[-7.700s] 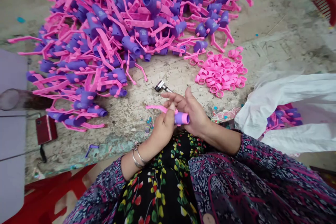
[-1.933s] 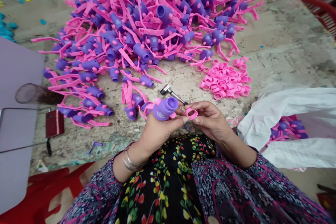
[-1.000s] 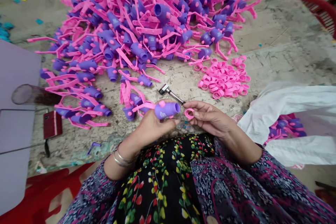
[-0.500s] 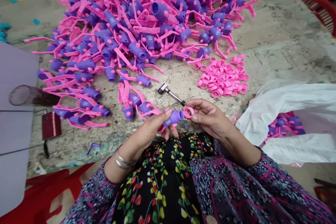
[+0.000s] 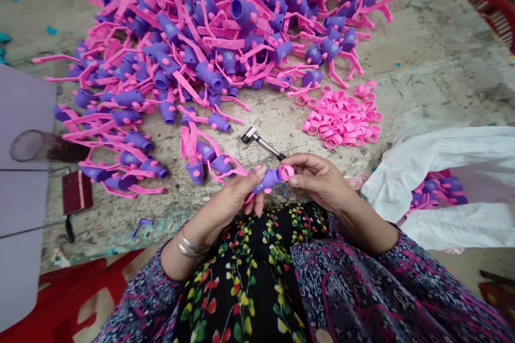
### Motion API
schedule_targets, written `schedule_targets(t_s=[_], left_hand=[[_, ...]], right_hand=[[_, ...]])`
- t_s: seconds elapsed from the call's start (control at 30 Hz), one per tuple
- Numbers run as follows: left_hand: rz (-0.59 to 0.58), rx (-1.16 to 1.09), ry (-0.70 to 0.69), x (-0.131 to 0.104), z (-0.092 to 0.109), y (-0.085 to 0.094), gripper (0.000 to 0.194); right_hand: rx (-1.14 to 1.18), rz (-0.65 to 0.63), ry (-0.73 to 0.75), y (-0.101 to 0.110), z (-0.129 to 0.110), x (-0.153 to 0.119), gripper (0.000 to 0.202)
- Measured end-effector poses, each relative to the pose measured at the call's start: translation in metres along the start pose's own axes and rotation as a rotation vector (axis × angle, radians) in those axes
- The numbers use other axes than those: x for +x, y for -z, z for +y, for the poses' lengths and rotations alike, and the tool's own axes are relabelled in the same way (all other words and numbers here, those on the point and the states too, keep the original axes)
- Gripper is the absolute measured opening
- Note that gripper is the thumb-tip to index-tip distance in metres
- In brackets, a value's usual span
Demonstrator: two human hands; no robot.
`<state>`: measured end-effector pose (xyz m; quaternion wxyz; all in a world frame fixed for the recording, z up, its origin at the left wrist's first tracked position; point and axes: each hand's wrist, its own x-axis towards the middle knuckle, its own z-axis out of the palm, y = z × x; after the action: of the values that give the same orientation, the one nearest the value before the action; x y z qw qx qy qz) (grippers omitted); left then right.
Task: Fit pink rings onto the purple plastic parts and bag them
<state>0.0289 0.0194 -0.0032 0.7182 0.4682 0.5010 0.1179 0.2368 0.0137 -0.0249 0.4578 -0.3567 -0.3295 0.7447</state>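
My left hand (image 5: 235, 193) is closed around a purple plastic part (image 5: 269, 179) with pink pieces, its round open end facing right. Between the thumb and fingertips of my right hand (image 5: 319, 179) is a pink ring (image 5: 286, 172), right at that open end; whether they touch is hard to tell. Just beyond my hands lies a metal tool with a black handle (image 5: 263, 143). A heap of small pink rings (image 5: 341, 118) lies on the table past my right hand. Several purple and pink parts (image 5: 205, 153) lie beyond my left hand.
A large pile of purple and pink parts (image 5: 225, 37) covers the far side of the worn table (image 5: 434, 75). At the right stands a white bag (image 5: 434, 150) with more parts. On the left are a clear cup (image 5: 32, 146) and a dark red box (image 5: 76, 193).
My right hand has brought the pink ring slightly left, closer to the end of the purple part, and the ring has turned. My left hand has barely moved.
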Motion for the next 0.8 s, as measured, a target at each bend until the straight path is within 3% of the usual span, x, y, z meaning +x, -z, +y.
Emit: schedule_targets(t_s=[0.4, 0.63, 0.8], left_hand=[[0.063, 0.226, -0.020, 0.0003, 0.0049, 0.0006, 0.070], [0.157, 0.347, -0.055, -0.0010, 0.0048, -0.0011, 0.068], [0.142, 0.337, -0.049, 0.0003, 0.0049, -0.0007, 0.068]], right_hand=[[-0.062, 0.015, -0.002, 0.0015, 0.0040, 0.0017, 0.026], [-0.176, 0.012, 0.054, 0.0037, 0.0065, 0.0013, 0.024], [-0.255, 0.006, 0.107, 0.0021, 0.0062, 0.0005, 0.022]])
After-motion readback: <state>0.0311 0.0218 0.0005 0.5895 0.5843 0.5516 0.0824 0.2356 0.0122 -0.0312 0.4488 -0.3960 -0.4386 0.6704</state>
